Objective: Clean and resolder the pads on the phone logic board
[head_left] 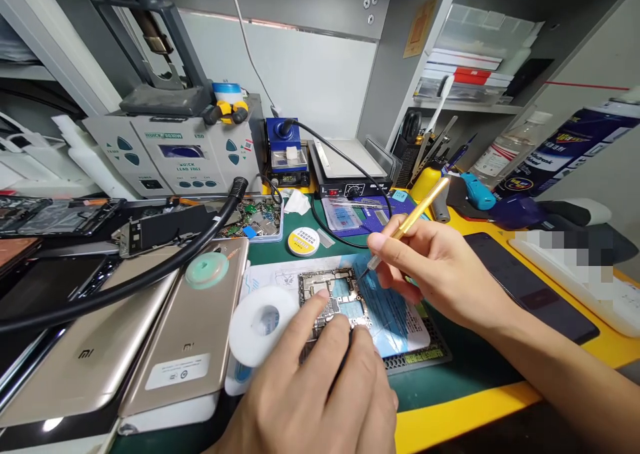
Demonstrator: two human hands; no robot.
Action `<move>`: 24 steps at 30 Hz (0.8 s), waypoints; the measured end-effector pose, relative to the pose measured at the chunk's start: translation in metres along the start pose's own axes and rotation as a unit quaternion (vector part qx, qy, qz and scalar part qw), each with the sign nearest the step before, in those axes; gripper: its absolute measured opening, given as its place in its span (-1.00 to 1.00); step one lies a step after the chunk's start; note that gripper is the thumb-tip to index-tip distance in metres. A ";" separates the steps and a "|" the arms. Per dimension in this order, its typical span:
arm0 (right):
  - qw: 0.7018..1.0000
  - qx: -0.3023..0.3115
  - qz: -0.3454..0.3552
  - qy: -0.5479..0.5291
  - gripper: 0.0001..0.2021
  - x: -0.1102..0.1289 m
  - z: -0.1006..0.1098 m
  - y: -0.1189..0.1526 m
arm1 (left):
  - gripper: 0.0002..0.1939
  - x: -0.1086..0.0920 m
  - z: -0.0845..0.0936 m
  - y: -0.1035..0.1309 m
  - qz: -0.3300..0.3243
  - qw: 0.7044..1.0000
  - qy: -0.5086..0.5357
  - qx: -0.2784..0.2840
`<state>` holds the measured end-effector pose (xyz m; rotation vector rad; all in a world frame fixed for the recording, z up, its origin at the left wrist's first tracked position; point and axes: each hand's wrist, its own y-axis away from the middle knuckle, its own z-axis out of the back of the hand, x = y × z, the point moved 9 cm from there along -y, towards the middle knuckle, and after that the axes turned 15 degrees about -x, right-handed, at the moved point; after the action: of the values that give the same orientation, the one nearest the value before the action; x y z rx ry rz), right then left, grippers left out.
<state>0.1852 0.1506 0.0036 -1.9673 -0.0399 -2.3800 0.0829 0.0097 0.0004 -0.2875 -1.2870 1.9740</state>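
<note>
A phone circuit board [325, 284] with square cut-outs lies on a white and blue printed sheet [395, 307]. My left hand [320, 381] holds it down from the near side. Its index fingertip rests on the board, the other fingers curl over the near edge, and the thumb is hidden. Between the fingertips of my right hand [425, 261] is a gold pen-shaped tool [423, 209] with a clear collar and thin dark tip. It slants down, its tip close to the board's upper right edge; contact cannot be made out. A white spool [263, 326] lies left of the board.
Several phones and back covers [187, 327] fill the left side. A black hose [150, 281] crosses them from the hot-air station [175, 151]. Behind stand a blue soldering station [283, 141] and a hot plate [353, 167]. A round tin [303, 241] lies nearer. A dark phone [530, 284] lies right.
</note>
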 end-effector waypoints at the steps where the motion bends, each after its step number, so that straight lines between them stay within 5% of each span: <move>1: 1.000 0.001 0.000 0.004 -0.57 -0.001 0.001 0.000 | -0.85 0.000 -0.001 0.000 -0.001 1.000 0.001 0.002; 24: 0.989 0.051 -0.042 -0.134 -0.41 -0.008 0.004 -0.019 | -0.76 0.004 0.018 -0.025 0.020 0.995 0.080 -0.057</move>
<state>0.1899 0.1695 -0.0036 -2.2624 -0.2555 -2.0933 0.0818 0.0053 0.0308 -0.5201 -1.2999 1.8733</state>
